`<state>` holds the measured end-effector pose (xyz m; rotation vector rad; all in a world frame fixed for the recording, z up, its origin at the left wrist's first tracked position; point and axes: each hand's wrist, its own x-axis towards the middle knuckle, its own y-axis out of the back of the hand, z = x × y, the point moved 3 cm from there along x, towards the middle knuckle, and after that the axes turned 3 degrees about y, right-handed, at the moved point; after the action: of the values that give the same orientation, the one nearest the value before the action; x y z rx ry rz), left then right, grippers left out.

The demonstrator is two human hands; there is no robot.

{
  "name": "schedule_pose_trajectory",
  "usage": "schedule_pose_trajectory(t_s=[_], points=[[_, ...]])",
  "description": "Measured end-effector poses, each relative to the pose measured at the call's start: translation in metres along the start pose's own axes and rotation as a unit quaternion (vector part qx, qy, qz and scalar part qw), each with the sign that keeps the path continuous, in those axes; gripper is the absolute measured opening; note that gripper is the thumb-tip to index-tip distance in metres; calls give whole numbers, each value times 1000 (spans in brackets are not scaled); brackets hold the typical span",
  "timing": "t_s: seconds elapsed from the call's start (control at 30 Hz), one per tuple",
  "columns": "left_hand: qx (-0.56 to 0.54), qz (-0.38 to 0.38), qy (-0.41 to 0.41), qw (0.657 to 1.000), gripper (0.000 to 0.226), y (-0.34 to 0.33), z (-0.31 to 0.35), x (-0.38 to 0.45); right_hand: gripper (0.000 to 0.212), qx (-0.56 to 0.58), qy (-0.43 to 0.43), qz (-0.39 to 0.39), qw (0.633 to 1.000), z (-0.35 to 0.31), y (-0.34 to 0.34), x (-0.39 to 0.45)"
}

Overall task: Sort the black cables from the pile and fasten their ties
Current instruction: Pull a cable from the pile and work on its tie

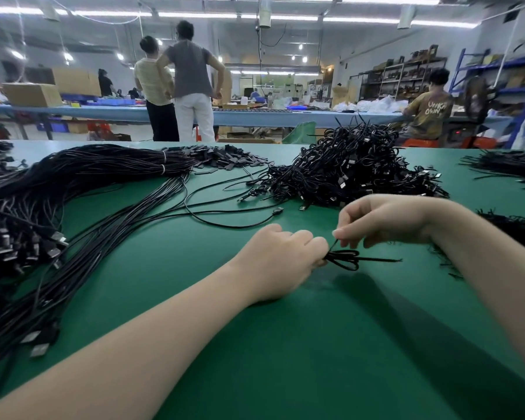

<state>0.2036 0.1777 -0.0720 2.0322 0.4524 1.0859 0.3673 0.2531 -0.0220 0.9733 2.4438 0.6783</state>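
Our left hand (pixel 281 257) has its grip clamped on a small coiled black cable (pixel 344 259) just above the green bench (pixel 255 344); our right hand (pixel 382 219) pinches its thin tie end (pixel 334 245). If our left grip slackens, the coil could spring open; a sharp tug may slip the tie free.

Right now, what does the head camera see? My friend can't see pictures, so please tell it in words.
Two bare hands work on one coiled black cable above a green table: the left hand grips the coil while the right hand pinches its thin tie. A long cable bundle lies left, and a heaped cable pile sits behind the hands.
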Motion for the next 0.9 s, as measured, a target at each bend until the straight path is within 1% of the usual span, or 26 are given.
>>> schedule_pose_trajectory(t_s=[0.03, 0.07, 0.1, 0.13, 0.17, 0.2, 0.27, 0.33, 0.4, 0.5, 0.6, 0.63, 0.8, 0.9], points=[[-46, 11, 17, 999, 28, 4, 1, 0, 14, 88, -1, -15, 996, 8, -6, 2], [-98, 21, 50, 994, 29, 6, 1, 0, 10, 177, 2, -24, 984, 14, -13, 5], [-151, 16, 96, 984, 29, 5, 0, 1, 6, 257, 7, -27, 966, 17, -21, 8], [-210, 19, 147, 966, 29, 0, -2, 0, 6, 322, 12, -24, 946, 17, -29, 13], [-274, 36, 194, 941, 28, -3, -4, 0, 5, 370, 18, -12, 929, 16, -36, 18], [-336, 66, 242, 908, 28, -6, -8, 0, 5, 406, 23, 12, 914, 12, -42, 24], [-428, 116, 331, 833, 30, -13, -18, -1, 13, 447, 38, 88, 890, 6, -55, 37], [-488, 113, 387, 774, 29, -23, -24, -2, 14, 465, 52, 164, 869, 5, -69, 46], [-521, 92, 416, 740, 21, -30, -27, -2, 13, 474, 60, 206, 854, 8, -79, 50], [-557, 70, 417, 715, 10, -34, -28, -1, 11, 475, 74, 233, 845, 14, -82, 48], [-582, 56, 412, 698, 11, -34, -30, -1, 6, 470, 83, 230, 848, 14, -81, 47], [-588, 55, 411, 694, 12, -33, -30, -1, 8, 462, 84, 227, 853, 13, -82, 46], [-603, 51, 403, 686, 11, -31, -29, -1, 9, 432, 69, 227, 870, 13, -80, 45], [-597, 43, 400, 694, 11, -33, -29, -1, 8, 363, 80, 251, 894, 13, -77, 42]])
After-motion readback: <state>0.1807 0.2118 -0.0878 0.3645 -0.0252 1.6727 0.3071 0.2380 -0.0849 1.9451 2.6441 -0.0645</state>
